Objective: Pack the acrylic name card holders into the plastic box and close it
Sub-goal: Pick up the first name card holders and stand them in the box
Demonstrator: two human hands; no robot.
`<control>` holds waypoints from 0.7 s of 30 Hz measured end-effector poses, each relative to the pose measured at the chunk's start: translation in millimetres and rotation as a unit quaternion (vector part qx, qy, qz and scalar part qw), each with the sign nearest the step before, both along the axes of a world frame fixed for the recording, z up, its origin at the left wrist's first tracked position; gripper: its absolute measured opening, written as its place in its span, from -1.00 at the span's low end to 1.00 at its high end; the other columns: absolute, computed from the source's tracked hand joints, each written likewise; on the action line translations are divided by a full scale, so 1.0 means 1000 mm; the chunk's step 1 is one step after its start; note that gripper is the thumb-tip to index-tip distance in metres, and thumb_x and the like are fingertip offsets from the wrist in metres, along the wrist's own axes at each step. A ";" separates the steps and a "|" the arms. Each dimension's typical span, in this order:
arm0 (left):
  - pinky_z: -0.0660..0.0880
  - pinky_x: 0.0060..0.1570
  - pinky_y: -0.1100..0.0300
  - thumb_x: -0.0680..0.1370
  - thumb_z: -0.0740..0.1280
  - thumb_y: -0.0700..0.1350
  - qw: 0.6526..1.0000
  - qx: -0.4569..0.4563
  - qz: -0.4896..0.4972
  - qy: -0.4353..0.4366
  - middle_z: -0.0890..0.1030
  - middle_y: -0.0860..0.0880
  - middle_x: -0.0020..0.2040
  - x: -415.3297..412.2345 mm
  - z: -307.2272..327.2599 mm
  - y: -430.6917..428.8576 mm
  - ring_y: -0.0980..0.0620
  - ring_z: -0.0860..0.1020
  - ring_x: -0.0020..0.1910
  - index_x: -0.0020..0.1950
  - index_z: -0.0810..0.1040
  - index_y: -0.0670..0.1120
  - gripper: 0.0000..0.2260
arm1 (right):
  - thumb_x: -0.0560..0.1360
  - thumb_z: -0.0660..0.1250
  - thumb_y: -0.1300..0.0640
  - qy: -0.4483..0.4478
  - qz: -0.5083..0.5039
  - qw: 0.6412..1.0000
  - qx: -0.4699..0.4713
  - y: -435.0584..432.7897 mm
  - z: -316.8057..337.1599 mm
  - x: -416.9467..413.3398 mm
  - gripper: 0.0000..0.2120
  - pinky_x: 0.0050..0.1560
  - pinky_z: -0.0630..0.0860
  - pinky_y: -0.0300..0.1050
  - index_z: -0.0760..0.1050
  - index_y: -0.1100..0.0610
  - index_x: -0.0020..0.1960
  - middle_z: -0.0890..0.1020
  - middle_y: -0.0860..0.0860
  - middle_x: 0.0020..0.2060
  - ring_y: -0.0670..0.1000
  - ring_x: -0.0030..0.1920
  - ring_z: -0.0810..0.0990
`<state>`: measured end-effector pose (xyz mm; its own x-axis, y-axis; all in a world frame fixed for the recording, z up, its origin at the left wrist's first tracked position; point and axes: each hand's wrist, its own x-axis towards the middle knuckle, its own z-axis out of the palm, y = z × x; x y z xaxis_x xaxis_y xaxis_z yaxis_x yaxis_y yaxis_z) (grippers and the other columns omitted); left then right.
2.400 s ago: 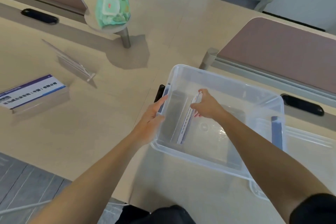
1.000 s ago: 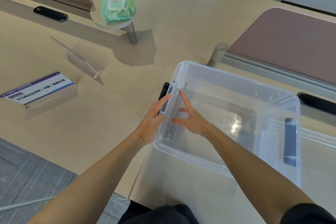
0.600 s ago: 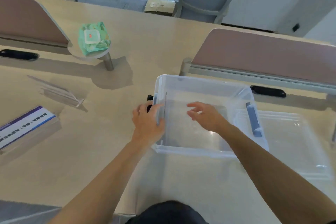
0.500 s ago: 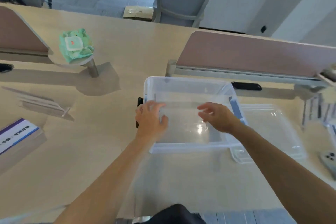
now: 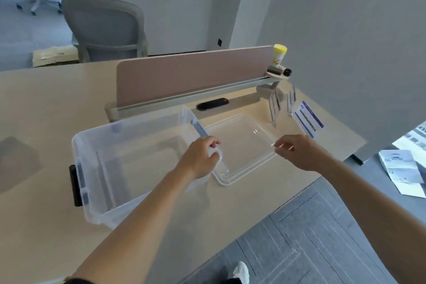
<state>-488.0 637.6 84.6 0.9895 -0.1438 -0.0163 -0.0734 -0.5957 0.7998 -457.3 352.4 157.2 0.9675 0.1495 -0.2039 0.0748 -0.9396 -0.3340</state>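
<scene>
The clear plastic box (image 5: 79, 143) stands open on the beige table, with blue latches on its short ends. What lies inside it is too faint to make out. Its clear lid (image 5: 242, 138) lies just right of the box. My left hand (image 5: 199, 158) is curled around the lid's near left corner. My right hand (image 5: 298, 152) pinches the lid's right edge with its fingertips. Two clear acrylic name card holders (image 5: 275, 106) (image 5: 291, 99) stand beyond the lid. A holder with a blue and white card (image 5: 309, 120) stands beside them.
A pink divider panel (image 5: 191, 76) runs behind the box and lid, with a yellow-capped bottle (image 5: 279, 54) on a small stand at its right end. Black cable slots (image 5: 212, 104) (image 5: 75, 182) sit in the table. The table edge runs close to my right arm.
My view has swung to the right. My left hand has left the box's left wall and my right hand has come out of the box; both now hold the lid.
</scene>
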 end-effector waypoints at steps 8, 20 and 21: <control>0.43 -0.01 0.26 0.57 0.25 -0.11 0.996 0.026 -0.074 0.033 0.53 0.08 0.07 0.077 0.010 -0.155 0.09 0.52 0.02 0.23 0.50 0.04 -0.76 | 0.55 0.33 -0.03 -0.035 -0.077 0.996 0.029 -0.155 -0.003 0.037 -0.78 0.03 0.59 -0.01 0.60 0.01 0.15 0.67 -0.03 -0.06 0.00 -0.06 0.63; 0.45 -0.10 0.24 0.55 0.28 -0.10 0.994 0.029 -0.082 0.072 0.58 0.11 -0.07 0.188 -0.001 -0.338 0.13 0.56 -0.10 0.13 0.54 0.09 -0.82 | 0.56 0.33 0.02 -0.060 -0.124 0.987 0.079 -0.346 -0.013 0.129 -0.79 -0.09 0.50 -0.15 0.62 0.08 0.12 0.68 0.01 -0.10 0.00 -0.11 0.62; 0.44 -0.11 0.26 0.56 0.28 -0.10 0.993 0.025 -0.082 0.078 0.58 0.11 -0.08 0.199 -0.007 -0.350 0.14 0.56 -0.12 0.13 0.54 0.08 -0.82 | 0.56 0.33 0.03 -0.058 -0.125 0.987 0.079 -0.357 -0.016 0.142 -0.79 -0.10 0.48 -0.16 0.62 0.08 0.12 0.67 0.00 -0.11 0.00 -0.11 0.62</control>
<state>-288.7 287.5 77.9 0.9379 -0.2979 -0.1777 -0.0508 -0.6247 0.7792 -315.1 -4.9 141.7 0.9936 -0.0755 -0.0838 -0.1066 -0.8706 -0.4803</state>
